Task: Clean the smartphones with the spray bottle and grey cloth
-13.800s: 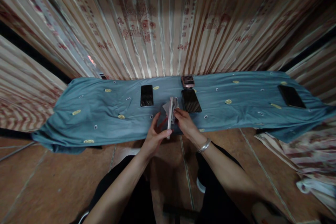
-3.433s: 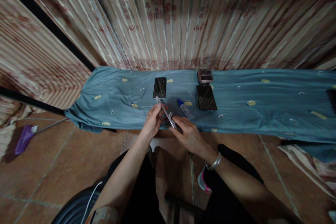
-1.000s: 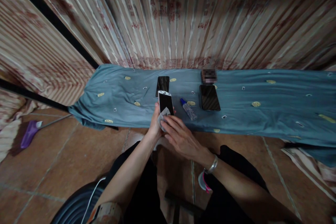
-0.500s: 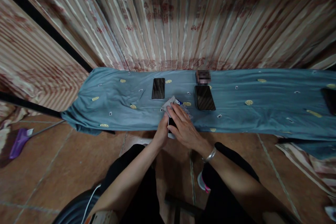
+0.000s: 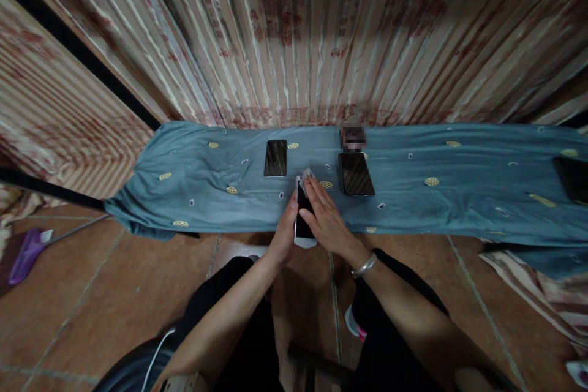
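My left hand (image 5: 285,239) grips a white phone with a black screen (image 5: 304,224) from its left side, screen up, over the near edge of a blue cloth-covered table (image 5: 413,202). My right hand (image 5: 327,217) lies flat across the screen and presses a small grey wipe (image 5: 307,175) against the phone's far end. The small bottle seen earlier is hidden behind my right hand.
Two dark phones lie on the cloth: one (image 5: 275,157) at the back left, another (image 5: 355,174) to the right beside a blurred small item (image 5: 353,136). A third dark device (image 5: 572,177) sits far right. Striped curtains hang behind. A purple broom (image 5: 25,249) lies on the tiled floor.
My right hand with the wipe has slid along the phone screen from its near end to its far end. The left hand keeps hold of the phone, now lower and nearer to me.
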Action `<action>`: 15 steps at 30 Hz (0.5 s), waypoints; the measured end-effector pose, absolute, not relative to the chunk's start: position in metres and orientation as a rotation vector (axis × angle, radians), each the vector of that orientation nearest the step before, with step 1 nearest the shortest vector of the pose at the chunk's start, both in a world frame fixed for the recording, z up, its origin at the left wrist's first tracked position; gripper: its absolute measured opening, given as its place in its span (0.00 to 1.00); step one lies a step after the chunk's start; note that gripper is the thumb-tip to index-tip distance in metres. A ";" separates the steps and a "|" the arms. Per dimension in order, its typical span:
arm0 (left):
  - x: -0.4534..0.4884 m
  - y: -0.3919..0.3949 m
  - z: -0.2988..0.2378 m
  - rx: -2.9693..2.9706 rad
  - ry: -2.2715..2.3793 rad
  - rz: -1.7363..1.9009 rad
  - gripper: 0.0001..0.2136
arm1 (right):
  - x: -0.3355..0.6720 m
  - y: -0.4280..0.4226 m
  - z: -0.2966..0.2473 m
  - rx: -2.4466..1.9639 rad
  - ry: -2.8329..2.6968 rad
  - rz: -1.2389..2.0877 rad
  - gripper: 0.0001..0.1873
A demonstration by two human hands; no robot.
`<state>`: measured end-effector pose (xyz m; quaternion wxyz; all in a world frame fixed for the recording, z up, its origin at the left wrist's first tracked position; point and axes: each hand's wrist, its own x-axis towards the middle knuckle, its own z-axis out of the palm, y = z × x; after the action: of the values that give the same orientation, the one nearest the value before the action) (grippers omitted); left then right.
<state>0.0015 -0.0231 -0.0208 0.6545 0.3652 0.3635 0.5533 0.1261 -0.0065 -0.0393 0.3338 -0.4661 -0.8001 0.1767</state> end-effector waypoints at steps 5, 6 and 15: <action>-0.002 -0.023 -0.012 0.759 0.810 1.252 0.25 | 0.128 -0.004 -0.042 -1.275 -2.060 0.518 0.36; -0.003 -0.023 -0.012 0.765 0.812 1.264 0.24 | 0.127 -0.004 -0.042 -1.286 -2.058 0.526 0.36; -0.016 -0.013 -0.012 0.648 0.867 1.312 0.23 | 0.118 -0.014 -0.044 -1.220 -2.122 0.513 0.35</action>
<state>-0.0158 -0.0128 -0.0122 0.6598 0.2864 0.3830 0.5796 0.1181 -0.0144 -0.0442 0.3150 -0.4630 -0.8053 0.1946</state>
